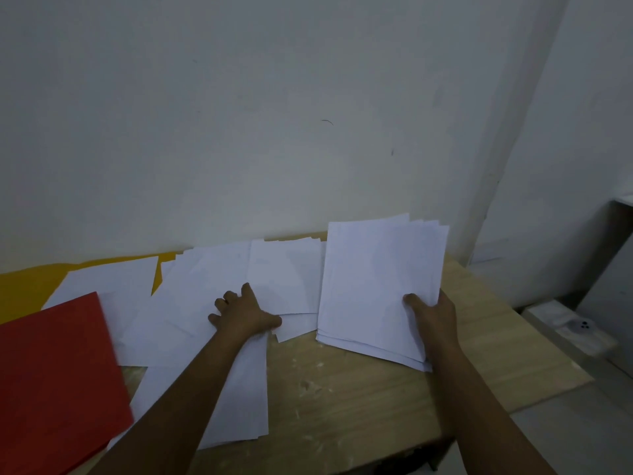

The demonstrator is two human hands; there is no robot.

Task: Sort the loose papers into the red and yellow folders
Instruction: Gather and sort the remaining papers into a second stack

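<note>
Loose white papers (191,303) lie spread over the wooden table (359,399) against the wall. My left hand (245,313) rests on them near the middle, fingers bent on the sheets and thumb at the edge of one sheet. My right hand (431,317) grips a stack of white papers (373,286), thumb on top, holding it tilted up with its lower edge close to the table. The red folder (51,382) lies at the left front, partly over the papers. The yellow folder (24,289) lies at the back left under several sheets.
A white wall (308,114) rises right behind the table. The table's right edge (534,341) drops off to a lower white surface holding a small white object (579,327). Bare wood shows in front between my arms.
</note>
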